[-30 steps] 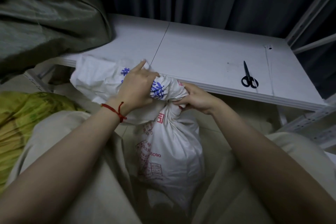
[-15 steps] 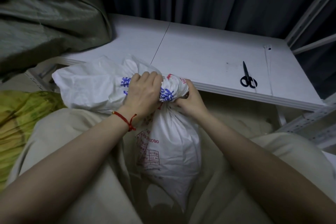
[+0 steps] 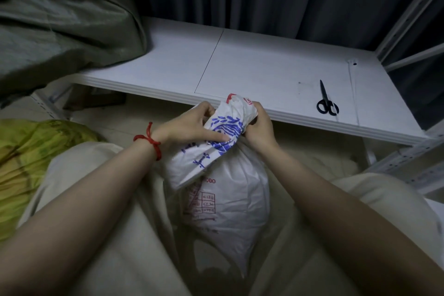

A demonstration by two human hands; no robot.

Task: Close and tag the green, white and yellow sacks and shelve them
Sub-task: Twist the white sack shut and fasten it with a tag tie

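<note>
A white sack (image 3: 230,202) with blue and red print stands between my knees in front of the shelf. Its loose top is gathered and folded down toward me. My left hand (image 3: 192,125) grips the bunched top from the left, with a red string around its wrist. On the right side of the neck, my right hand (image 3: 259,125) holds the gathered fabric. A green sack (image 3: 62,19) lies on the left end of the white shelf (image 3: 252,67). A yellow sack (image 3: 28,156) lies on the floor to my left.
Black scissors (image 3: 326,101) lie on the right part of the shelf. A white cable tie (image 3: 351,72) lies just beyond them near a small hole. A metal rack frame (image 3: 408,156) stands at the right. Dark curtains hang behind the shelf.
The sack's spread-out top has been drawn in from the left and folded down over the neck. Both hands shifted right and upward, now gripping the bunched top closer together.
</note>
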